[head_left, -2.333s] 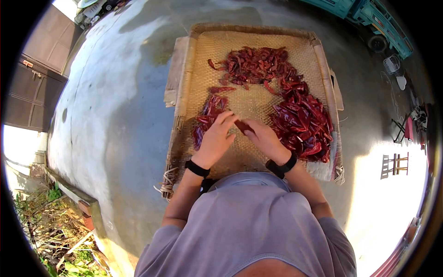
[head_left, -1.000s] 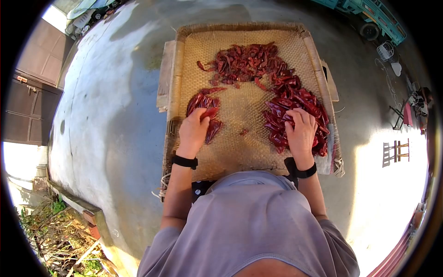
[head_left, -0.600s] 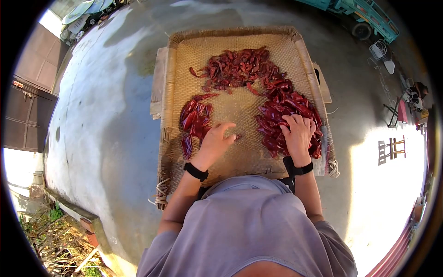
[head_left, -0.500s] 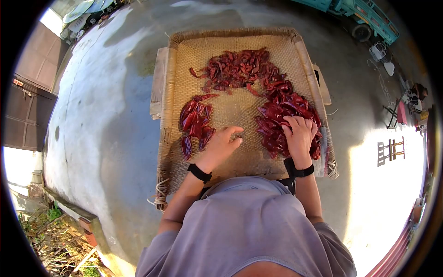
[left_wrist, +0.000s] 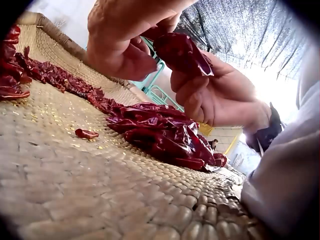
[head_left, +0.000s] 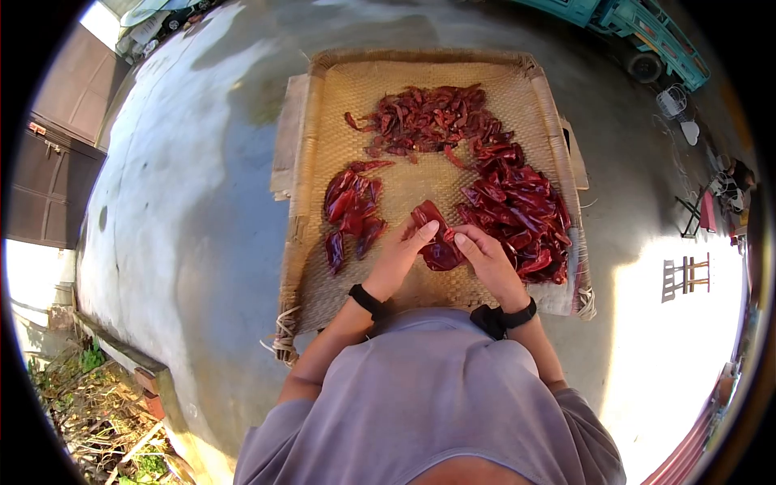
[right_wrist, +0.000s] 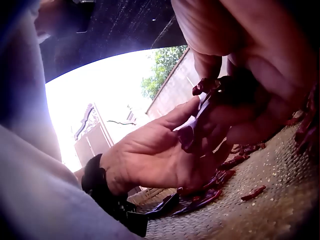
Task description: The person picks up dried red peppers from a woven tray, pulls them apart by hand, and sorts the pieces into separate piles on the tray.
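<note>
The chili point(head_left: 435, 239) is over the near middle of the tray point(head_left: 301, 153), lifted off the weave. The left hand point(head_left: 398, 260) pinches it from 8 o'clock and the right hand point(head_left: 487, 260) from 4 o'clock, with fingers curled on it. A small pile point(head_left: 349, 212) lies at 9 o'clock and a big pile point(head_left: 517, 212) at 3 o'clock.

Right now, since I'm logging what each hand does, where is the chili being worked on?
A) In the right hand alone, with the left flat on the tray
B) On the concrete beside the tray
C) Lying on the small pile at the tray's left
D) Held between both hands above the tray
D: the left hand and the right hand both pinch the dried red chili, and the left wrist view shows it lifted clear of the woven tray.
</note>
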A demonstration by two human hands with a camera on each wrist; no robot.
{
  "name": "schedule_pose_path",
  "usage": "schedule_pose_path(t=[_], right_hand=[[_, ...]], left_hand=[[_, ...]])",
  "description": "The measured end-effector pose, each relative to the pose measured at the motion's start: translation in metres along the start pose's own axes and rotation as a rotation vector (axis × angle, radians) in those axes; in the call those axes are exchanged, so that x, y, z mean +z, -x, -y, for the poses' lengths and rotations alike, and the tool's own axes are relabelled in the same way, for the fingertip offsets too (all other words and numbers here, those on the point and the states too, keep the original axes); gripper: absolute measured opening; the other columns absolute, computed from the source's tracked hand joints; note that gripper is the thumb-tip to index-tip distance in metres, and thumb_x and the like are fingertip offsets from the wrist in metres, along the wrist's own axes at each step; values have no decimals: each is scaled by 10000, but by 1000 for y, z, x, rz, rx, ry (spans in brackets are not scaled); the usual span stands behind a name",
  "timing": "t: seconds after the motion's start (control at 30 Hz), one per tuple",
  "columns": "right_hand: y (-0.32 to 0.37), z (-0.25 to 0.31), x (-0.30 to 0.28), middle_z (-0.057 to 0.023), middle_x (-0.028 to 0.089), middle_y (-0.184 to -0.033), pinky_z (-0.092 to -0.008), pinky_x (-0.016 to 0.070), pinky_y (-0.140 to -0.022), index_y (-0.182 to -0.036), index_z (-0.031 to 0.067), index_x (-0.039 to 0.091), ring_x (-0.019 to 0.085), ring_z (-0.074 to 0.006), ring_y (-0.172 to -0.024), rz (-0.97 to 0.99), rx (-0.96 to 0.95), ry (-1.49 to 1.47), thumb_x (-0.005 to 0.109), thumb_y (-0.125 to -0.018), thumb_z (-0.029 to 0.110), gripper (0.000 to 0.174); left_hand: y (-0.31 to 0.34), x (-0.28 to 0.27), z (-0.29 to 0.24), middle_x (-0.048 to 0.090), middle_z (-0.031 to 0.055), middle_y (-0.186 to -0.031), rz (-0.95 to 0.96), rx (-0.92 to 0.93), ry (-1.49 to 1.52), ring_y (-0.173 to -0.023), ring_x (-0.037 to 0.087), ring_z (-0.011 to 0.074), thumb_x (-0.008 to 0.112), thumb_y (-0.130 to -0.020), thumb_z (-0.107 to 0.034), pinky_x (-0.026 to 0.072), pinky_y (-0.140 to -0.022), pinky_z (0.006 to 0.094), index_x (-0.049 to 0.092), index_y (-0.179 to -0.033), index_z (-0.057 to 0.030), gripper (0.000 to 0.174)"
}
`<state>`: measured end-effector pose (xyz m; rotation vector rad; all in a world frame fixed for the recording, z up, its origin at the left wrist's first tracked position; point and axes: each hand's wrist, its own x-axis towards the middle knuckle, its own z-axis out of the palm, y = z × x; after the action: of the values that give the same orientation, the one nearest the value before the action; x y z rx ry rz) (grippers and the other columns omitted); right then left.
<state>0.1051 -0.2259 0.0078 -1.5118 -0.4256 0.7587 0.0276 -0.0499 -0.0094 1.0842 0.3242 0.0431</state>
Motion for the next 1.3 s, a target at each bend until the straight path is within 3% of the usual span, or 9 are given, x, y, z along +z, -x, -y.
schedule_pose_path(t=[0.3, 0.53, 0.63, 0.73, 0.93, 0.97, 1.07, 1.17, 1.3], right_hand=[[-2, -11, -8, 31, 649, -956, -228, 507, -750, -1154, 32, 651, 596, -57, -841, -22, 157, -107, 584, -1049, 280, 277], [-4, -16, -6, 87, 583, -887, -195, 442, -714, -1088, 65, 656, 518, -20, -804, 10, 141, -49, 596, -1043, 290, 237], [-7, -26, -9, 36, 616, -903, -237, 487, -730, -1097, 23, 650, 554, -50, -823, 15, 120, -20, 574, -1053, 278, 269], [-9, -27, -6, 37, 601, -899, -234, 474, -724, -1088, 28, 646, 537, -52, -829, 4, 126, 3, 563, -1058, 290, 276], [-14, -29, 0, 27, 605, -914, -242, 477, -732, -1097, 19, 640, 545, -68, -832, 4, 81, -20, 549, -1064, 284, 282], [-13, -29, 1, 23, 611, -912, -248, 480, -734, -1097, 16, 641, 549, -72, -835, 4, 68, -24, 550, -1062, 282, 284], [-12, -29, 2, -3, 641, -910, -271, 490, -740, -1097, 15, 651, 578, -97, -841, -37, 0, 70, 568, -1047, 275, 278], [-13, -26, 1, -60, 684, -923, -313, 508, -747, -1102, 33, 668, 639, -164, -855, -119, -88, 343, 611, -1006, 266, 259], [-19, -22, 3, -128, 701, -967, -385, 531, -773, -1109, 59, 684, 682, -287, -918, -30, -115, 720, 644, -956, 272, 266]], left_hand=[[-7, -35, -9, 558, -42, -798, -386, 43, 73, -591, 467, 60, 707, -975, -299, 351, -526, 227, 609, -989, -119, 206], [-18, -89, -27, 675, 52, -1014, -588, -29, 300, -776, 641, 117, 719, -957, -257, 482, -629, 260, 631, -1122, -91, 250], [-8, -67, -26, 681, 48, -999, -657, 5, 100, -809, 643, 139, 687, -972, -236, 481, -664, 294, 624, -1209, -46, 310], [3, -53, -14, 674, 43, -1049, -235, -67, -263, -802, 629, 127, 669, -974, -232, 476, -689, 278, 620, -1250, -29, 346], [6, -15, 6, 674, 49, -1121, 257, -70, -593, -913, 594, 80, 669, -966, -232, 491, -771, 259, 604, -1291, 3, 406], [9, -16, 4, 682, 41, -1114, 267, -316, -490, -962, 613, 107, 674, -958, -228, 506, -798, 286, 605, -1276, 22, 410], [9, -32, 23, 690, 43, -1077, 269, -98, -596, -915, 633, 135, 681, -946, -217, 515, -808, 311, 614, -1248, 21, 389], [17, -37, -11, 688, 218, -1017, 59, -224, -872, -952, 662, 334, 661, -918, -227, 507, -813, 402, 643, -1118, -7, 297], [20, -72, -18, 656, 253, -1057, -292, 160, -1156, -1006, 618, 430, 628, -935, -193, 504, -839, 470, 627, -1131, -20, 262]])
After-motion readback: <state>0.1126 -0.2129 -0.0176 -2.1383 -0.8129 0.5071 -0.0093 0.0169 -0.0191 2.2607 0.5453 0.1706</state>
